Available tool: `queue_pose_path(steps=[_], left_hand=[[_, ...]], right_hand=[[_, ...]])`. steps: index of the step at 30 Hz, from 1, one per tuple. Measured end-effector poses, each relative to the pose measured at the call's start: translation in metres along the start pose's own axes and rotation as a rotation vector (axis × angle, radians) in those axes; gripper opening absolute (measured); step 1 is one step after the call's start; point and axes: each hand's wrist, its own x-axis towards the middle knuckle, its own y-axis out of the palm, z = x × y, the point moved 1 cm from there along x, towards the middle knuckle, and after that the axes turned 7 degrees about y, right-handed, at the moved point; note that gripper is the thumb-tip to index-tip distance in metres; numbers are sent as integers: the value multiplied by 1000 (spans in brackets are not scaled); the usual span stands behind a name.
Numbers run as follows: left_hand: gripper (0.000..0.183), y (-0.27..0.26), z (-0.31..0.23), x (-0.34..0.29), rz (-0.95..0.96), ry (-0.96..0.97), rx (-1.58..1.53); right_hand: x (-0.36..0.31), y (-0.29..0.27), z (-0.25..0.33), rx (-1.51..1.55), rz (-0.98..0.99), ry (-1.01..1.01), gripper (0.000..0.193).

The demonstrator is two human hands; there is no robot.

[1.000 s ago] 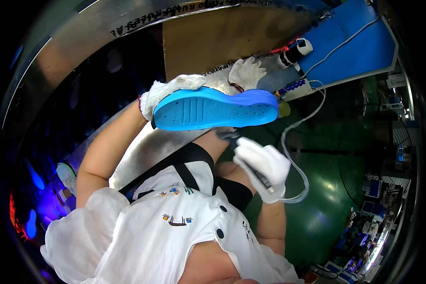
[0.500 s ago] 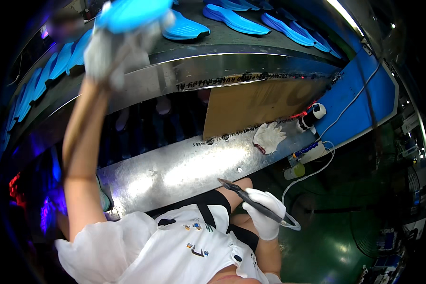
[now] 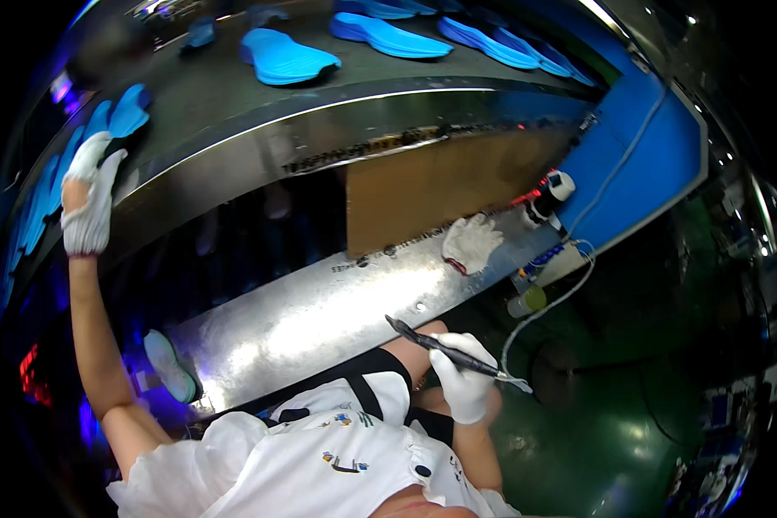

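Observation:
My left hand (image 3: 93, 194), in a white knitted glove, reaches up to the left edge of the dark raised surface. Its thumb stands apart from the fingers, and nothing shows between them. Just beyond the fingertips lies a blue shoe sole (image 3: 130, 110), one of a row running down the left side. My right hand (image 3: 464, 380), also gloved in white, is closed around a black pen-shaped tool (image 3: 453, 352) above my lap. The tool's dark tip points up and left, and a thin cable (image 3: 502, 345) runs near its rear end.
More blue soles, among them a wide sole (image 3: 289, 57), lie on the dark surface (image 3: 207, 104). Below are a cardboard sheet (image 3: 440, 190), a metal ledge (image 3: 293, 319) with a spare white glove (image 3: 472, 244), and a dark bottle with a white cap (image 3: 551, 197). A blue panel (image 3: 639, 173) stands right.
My left hand has moved left and down from the top of the view, and the blue sole it held is out of it. The right hand still holds the tool.

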Motion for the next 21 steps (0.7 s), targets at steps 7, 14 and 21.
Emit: queue_pose_path(steps=[7, 14, 21], left_hand=[[35, 25, -162, -115, -250, 422, -475], [29, 170, -268, -238, 241, 515, -1172], [41, 181, -281, -253, 699, -856, -1633]], right_hand=[[-10, -2, -35, 339, -292, 396, 21], [-17, -13, -74, 276, -534, 554, 23], [34, 28, -147, -9, -290, 416, 17]])
